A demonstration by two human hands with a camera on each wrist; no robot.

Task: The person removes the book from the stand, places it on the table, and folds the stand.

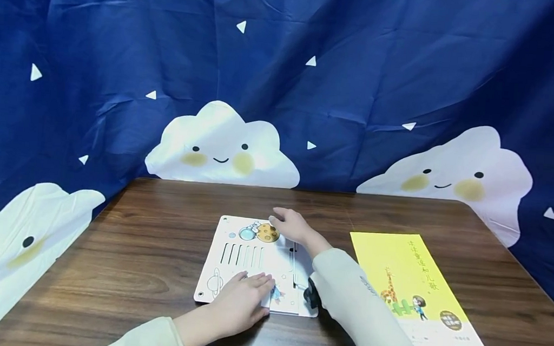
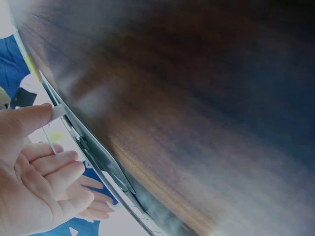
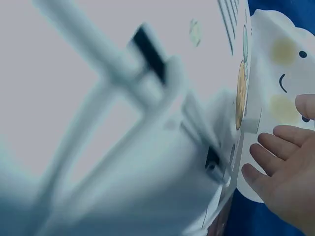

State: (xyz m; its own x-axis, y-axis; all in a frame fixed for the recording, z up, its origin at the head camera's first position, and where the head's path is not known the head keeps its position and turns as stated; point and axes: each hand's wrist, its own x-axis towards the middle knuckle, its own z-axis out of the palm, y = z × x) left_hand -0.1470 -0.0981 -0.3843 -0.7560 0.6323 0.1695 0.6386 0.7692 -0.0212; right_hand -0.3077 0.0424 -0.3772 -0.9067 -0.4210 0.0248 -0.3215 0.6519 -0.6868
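Observation:
A white board with thin slits and printed space pictures lies on the table. My left hand rests on its near part, fingers reaching over the surface. In the left wrist view that hand's thumb touches a small white tab at the board's edge. At the far right corner, my right hand hovers with loosely extended fingers beside the orange cratered planet picture. The right wrist view shows those fingers apart from a white block standing out from the board. Blurred white strips with black ends cross the board there.
A yellow booklet with a giraffe and a child printed on it lies right of the right forearm. The dark wooden table backs onto a blue cloth with smiling clouds. A small black device sits by the right sleeve.

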